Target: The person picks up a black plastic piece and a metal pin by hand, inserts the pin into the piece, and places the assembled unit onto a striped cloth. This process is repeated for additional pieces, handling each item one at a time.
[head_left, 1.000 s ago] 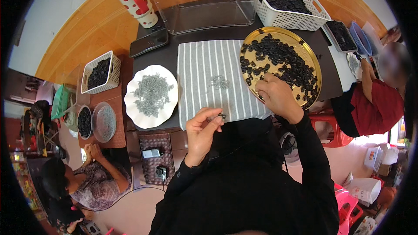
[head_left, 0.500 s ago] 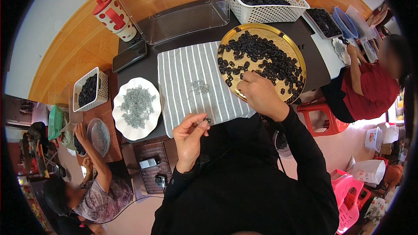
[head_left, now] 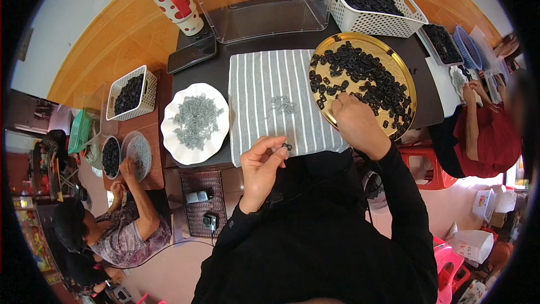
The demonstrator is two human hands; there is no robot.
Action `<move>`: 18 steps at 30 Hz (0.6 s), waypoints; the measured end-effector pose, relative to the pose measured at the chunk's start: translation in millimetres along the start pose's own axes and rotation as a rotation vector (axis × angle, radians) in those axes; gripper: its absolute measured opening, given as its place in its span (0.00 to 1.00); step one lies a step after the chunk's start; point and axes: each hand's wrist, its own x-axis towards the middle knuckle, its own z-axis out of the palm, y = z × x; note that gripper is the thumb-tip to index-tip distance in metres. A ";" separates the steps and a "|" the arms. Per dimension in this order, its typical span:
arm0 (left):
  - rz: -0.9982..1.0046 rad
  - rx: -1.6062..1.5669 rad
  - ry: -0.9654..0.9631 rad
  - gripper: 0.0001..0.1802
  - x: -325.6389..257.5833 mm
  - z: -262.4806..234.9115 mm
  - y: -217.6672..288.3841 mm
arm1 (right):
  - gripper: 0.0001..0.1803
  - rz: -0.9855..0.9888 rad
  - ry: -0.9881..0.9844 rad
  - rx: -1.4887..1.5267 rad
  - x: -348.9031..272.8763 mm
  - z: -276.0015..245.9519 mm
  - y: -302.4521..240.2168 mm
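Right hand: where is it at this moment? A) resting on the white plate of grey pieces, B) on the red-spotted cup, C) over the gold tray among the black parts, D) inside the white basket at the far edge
C: the right hand lies on the near edge of the gold tray, its fingers among the black parts, apart from the white plate.

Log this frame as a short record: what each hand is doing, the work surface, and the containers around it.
left hand: pinches a small black part over the striped cloth
right hand: rests in the gold tray among black parts
cloth: small pile of grey pieces on it
white plate: heap of grey pieces
white basket: black parts
clear bin: behind cloth
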 end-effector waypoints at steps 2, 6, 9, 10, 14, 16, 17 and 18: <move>-0.010 0.006 0.008 0.12 0.1 0.6 0.0 | 0.06 0.022 0.011 -0.020 0.7 0.7 -0.5; -0.006 0.009 -0.017 0.12 -0.8 0.3 -1.3 | 0.07 -0.006 -0.016 -0.050 3.7 -0.5 0.1; -0.006 0.012 -0.019 0.11 -2.5 0.6 -0.6 | 0.07 -0.029 -0.014 -0.072 4.3 -0.5 1.4; -0.005 0.012 -0.011 0.11 -2.7 0.7 -0.4 | 0.07 -0.039 -0.002 -0.081 4.5 -0.5 1.8; -0.009 0.018 -0.011 0.11 -3.3 2.1 1.8 | 0.08 -0.045 0.032 -0.093 2.9 -0.2 1.2; -0.006 0.038 -0.017 0.11 -3.3 4.1 2.9 | 0.08 -0.017 0.067 0.050 1.1 8.0 8.2; -0.006 0.036 -0.021 0.11 -3.3 5.2 3.3 | 0.08 -0.014 0.068 0.047 -1.0 8.4 10.7; -0.010 0.026 -0.017 0.11 -3.3 5.2 3.4 | 0.06 -0.017 0.140 0.143 -0.2 8.2 11.7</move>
